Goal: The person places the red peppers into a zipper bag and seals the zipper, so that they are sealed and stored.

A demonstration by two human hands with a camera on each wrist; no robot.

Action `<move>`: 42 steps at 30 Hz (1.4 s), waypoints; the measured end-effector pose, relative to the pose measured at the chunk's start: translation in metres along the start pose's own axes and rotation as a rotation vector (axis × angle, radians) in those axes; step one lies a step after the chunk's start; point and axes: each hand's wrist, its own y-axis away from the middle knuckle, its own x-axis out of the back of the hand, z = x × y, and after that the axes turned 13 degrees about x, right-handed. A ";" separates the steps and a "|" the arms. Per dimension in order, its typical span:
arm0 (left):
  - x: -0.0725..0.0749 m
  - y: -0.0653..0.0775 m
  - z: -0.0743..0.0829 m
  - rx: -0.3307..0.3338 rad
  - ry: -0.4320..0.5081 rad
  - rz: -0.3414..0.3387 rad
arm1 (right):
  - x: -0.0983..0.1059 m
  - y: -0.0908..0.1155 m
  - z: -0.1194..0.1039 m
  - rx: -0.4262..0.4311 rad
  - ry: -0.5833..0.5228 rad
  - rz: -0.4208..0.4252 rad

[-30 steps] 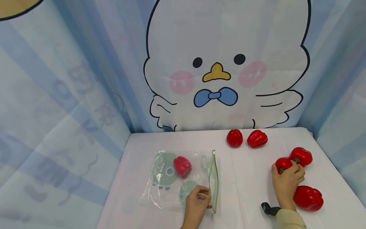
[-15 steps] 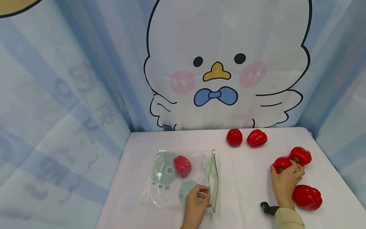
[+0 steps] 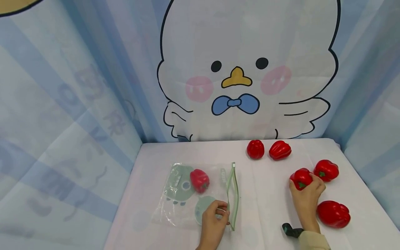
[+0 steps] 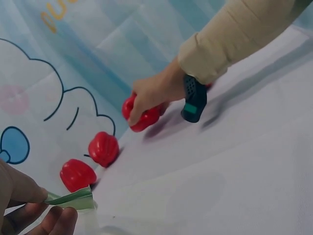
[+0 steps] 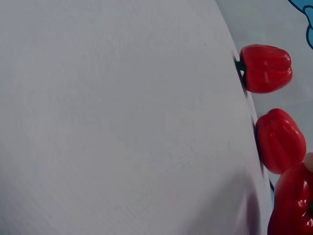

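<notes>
My right hand [image 3: 307, 199] grips a red bell pepper [image 3: 300, 177] between thumb and fingers, on the right side of the table. The same pepper [image 5: 293, 205] fills the lower right corner of the right wrist view. My left hand [image 3: 215, 219] pinches the green zip edge [image 3: 235, 198] of a clear zip bag near its mouth, which gapes a little. The bag [image 3: 215, 177] lies flat, with green cartoon prints and one red bell pepper [image 3: 199, 181] inside. In the left wrist view, thumb and fingertips [image 4: 35, 192] hold the green strip [image 4: 73, 198].
Two red bell peppers [image 3: 255, 149] [image 3: 280, 150] lie at the table's back edge. Another pepper [image 3: 326, 170] sits just right of the held one, and a larger one [image 3: 333, 214] lies beside my right wrist. A dark wrist device [image 3: 291, 230] juts from the right sleeve. A printed curtain [image 3: 237, 128] stands behind the table.
My right hand has moved slightly left with the pepper, opening a gap between it and the neighbouring pepper. The left hand and bag have stayed in place.
</notes>
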 end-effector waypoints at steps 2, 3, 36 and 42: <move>0.000 0.000 0.001 -0.003 0.000 0.000 | -0.001 0.004 -0.003 0.019 -0.016 -0.018; 0.001 0.000 0.001 -0.006 -0.001 0.001 | -0.001 0.006 -0.003 0.025 -0.027 -0.025; 0.000 -0.001 0.009 0.001 -0.008 -0.007 | -0.019 0.044 -0.047 0.446 -0.350 -0.353; 0.000 -0.001 0.010 0.016 -0.007 -0.018 | -0.024 0.051 -0.056 0.535 -0.377 -0.389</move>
